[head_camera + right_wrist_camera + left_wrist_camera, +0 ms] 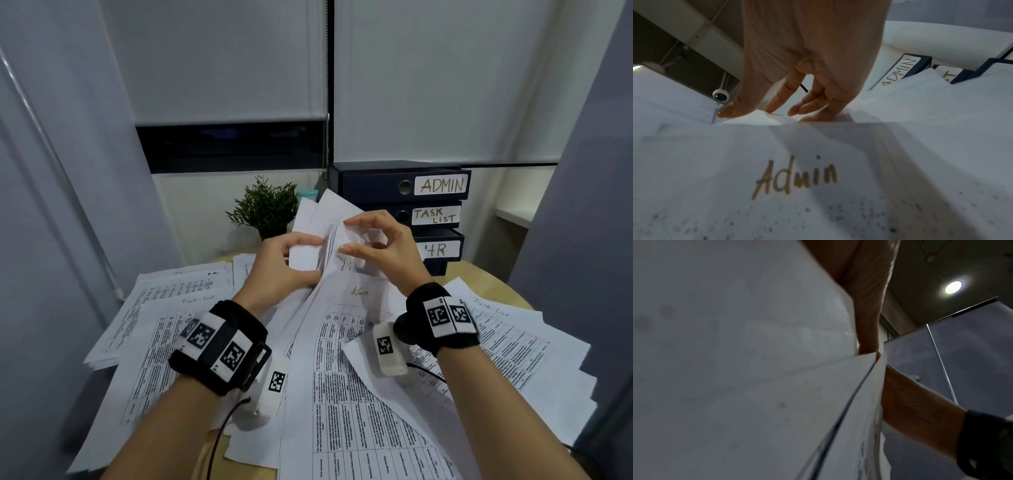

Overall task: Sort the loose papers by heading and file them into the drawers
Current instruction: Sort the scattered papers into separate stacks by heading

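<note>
Printed sheet [356, 342] headed "Admin"; drawers [404, 186] read ADMIN, TASK LIST, HR. Left hand [287, 263] grips white papers [329, 212]; right hand [380, 246] fingertips pinch them.

potted plant [265, 209], teal cup [307, 196], window blind [219, 58]

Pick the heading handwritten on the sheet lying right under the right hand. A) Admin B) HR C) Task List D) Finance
A: the sheet below the right hand reads "Admin" in gold handwriting, matching the top drawer labelled ADMIN.
</note>
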Action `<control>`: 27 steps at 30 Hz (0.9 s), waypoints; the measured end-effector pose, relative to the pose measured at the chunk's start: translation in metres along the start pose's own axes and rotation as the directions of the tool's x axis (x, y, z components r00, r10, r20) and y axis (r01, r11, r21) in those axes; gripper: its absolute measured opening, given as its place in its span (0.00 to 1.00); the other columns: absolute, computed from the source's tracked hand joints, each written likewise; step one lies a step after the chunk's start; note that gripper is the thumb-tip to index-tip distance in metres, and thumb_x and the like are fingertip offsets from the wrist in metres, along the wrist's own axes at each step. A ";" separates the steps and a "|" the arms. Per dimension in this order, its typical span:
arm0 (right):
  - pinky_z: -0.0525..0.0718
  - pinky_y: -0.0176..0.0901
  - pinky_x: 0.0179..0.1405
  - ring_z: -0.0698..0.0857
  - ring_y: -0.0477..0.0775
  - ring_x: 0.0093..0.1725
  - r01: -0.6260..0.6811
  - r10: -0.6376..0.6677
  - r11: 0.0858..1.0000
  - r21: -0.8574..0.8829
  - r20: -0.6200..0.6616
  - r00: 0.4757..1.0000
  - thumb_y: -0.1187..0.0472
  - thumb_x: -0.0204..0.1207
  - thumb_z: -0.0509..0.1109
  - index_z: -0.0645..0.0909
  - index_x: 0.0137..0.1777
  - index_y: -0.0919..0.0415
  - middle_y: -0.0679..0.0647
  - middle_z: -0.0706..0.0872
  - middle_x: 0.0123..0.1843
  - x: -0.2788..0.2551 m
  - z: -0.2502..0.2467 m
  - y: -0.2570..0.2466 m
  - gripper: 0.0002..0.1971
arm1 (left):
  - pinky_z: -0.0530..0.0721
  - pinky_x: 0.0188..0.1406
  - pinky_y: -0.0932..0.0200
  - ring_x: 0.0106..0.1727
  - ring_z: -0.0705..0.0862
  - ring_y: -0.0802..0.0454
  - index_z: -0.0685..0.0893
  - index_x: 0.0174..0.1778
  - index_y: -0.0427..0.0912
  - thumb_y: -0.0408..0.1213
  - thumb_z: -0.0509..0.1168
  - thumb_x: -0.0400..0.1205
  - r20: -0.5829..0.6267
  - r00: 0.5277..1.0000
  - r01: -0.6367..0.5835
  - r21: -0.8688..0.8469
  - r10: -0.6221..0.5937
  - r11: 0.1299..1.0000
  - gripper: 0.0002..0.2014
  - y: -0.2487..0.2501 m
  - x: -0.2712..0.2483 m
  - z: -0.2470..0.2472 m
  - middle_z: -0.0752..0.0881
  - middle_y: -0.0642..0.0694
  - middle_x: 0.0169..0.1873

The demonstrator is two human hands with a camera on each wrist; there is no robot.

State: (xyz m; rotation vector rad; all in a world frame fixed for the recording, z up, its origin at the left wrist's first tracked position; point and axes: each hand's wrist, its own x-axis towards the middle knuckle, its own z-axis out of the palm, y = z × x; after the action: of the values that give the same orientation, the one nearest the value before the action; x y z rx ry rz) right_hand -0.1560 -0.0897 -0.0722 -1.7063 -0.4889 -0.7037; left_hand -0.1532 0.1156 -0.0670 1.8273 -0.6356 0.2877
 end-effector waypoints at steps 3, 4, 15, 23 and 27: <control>0.82 0.30 0.44 0.81 0.38 0.50 -0.011 0.010 0.999 0.043 0.014 1.000 0.69 0.60 0.84 0.84 0.46 0.60 0.56 0.79 0.52 0.001 0.001 0.003 0.16 | 0.87 0.52 0.55 0.47 0.89 0.58 0.91 0.49 0.46 0.33 0.81 0.67 -0.002 1.000 0.007 0.004 -0.007 1.000 0.15 -0.002 0.000 0.003 0.91 0.53 0.44; 0.82 0.31 0.44 0.81 0.39 0.49 -0.008 0.007 0.999 0.053 0.009 1.000 0.69 0.60 0.84 0.84 0.44 0.60 0.56 0.79 0.51 0.001 0.001 0.005 0.15 | 0.85 0.49 0.60 0.42 0.88 0.60 0.92 0.44 0.45 0.38 0.80 0.69 0.003 1.000 0.014 -0.002 -0.014 1.000 0.09 -0.003 0.001 0.004 0.91 0.54 0.39; 0.80 0.38 0.66 0.73 0.46 0.72 -0.041 0.031 0.999 -0.036 -0.243 0.969 0.55 0.71 0.79 0.75 0.74 0.50 0.52 0.68 0.72 0.009 -0.003 0.017 0.31 | 0.84 0.49 0.48 0.43 0.86 0.47 0.89 0.40 0.35 0.37 0.71 0.79 -0.378 0.911 -0.123 0.134 0.166 0.983 0.08 0.002 0.013 -0.004 0.90 0.42 0.38; 0.66 0.53 0.77 0.64 0.57 0.81 -0.489 0.576 0.802 -0.343 0.222 0.787 0.42 0.72 0.74 0.55 0.84 0.50 0.56 0.62 0.83 -0.001 -0.012 0.035 0.45 | 0.82 0.40 0.61 0.35 0.82 0.60 0.89 0.39 0.35 0.40 0.71 0.77 -0.692 0.674 -0.277 0.088 0.258 0.957 0.10 0.050 0.038 -0.052 0.87 0.52 0.32; 0.76 0.52 0.69 0.71 0.63 0.76 -0.427 0.769 0.612 -0.665 0.377 0.516 0.40 0.73 0.72 0.65 0.81 0.62 0.61 0.67 0.81 -0.005 -0.011 0.037 0.41 | 0.78 0.38 0.73 0.31 0.79 0.74 0.89 0.41 0.35 0.38 0.71 0.78 -0.726 0.606 -0.341 0.133 0.326 0.931 0.09 0.056 0.044 -0.063 0.84 0.60 0.30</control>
State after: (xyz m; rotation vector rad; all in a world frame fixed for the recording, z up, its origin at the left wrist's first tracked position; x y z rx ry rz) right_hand -0.1373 -0.1093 -0.1004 -2.4299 -0.0778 0.3898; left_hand -0.1409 0.1495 0.0210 1.3707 -0.3760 1.2156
